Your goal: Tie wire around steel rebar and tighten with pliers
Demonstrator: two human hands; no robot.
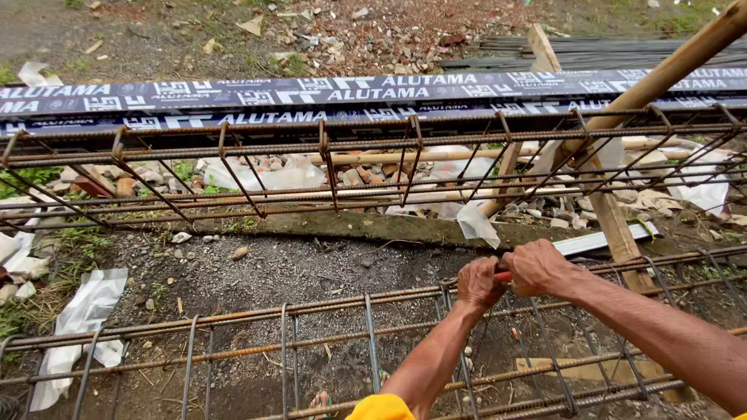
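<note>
My left hand (478,283) and my right hand (538,267) are closed together around a red-handled tool (503,276), most of it hidden by the fingers. They press on the top bar of a rusty rebar cage (233,317) that lies across the lower view, right where a stirrup crosses the bar. Both forearms come in from the lower right. A yellow sleeve edge (381,407) shows at the bottom.
A second rebar cage (327,167) lies parallel further away. Behind it are long dark printed packages (311,97). Bamboo and wood poles (661,78) lean at the right. White plastic scraps (82,311), rubble and gravel cover the ground.
</note>
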